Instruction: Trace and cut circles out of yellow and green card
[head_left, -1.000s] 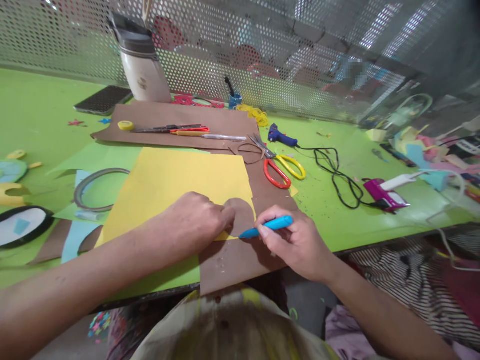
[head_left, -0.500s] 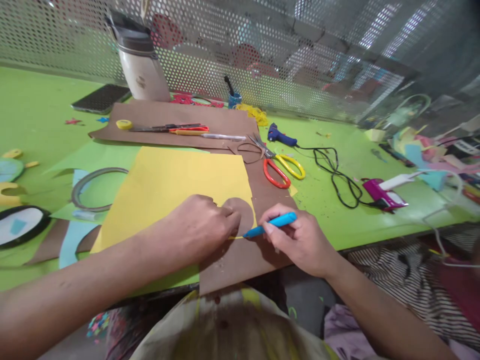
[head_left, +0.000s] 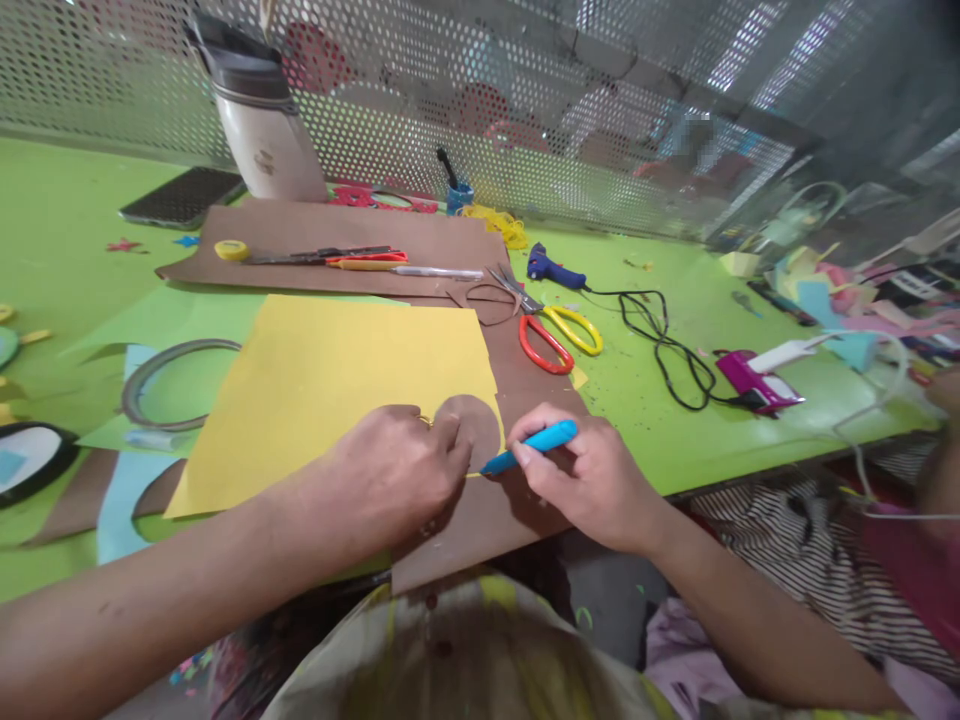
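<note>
Two hands at work near the worktop's front edge. Left hand laid flat, fingers loosely curled, pressing down on a brown paper disc at the near right corner of a yellow sheet; nothing gripped inside it. Right hand closed round a blue pen, pinched between thumb and fingers, tip touching the yellow sheet at the disc's 6 o'clock edge. Disc half hidden under the left fingertips. Yellow sheet spread over brown card, which stuck out past the worktop's front edge toward the person.

Farther off, at 1 o'clock from the pen: scissors with one red and one yellow handle, and beyond them a blue glue gun with a black cord looped toward 3 o'clock. Magenta and white tool at 2 o'clock, well apart from the right hand. At 12 o'clock from the yellow sheet, a long brown strip carrying a yellow tape roll, a red-handled cutter and a white pen. Grey ring at 9 o'clock of the sheet. Phone and white flask at the back, against the perforated metal screen.
</note>
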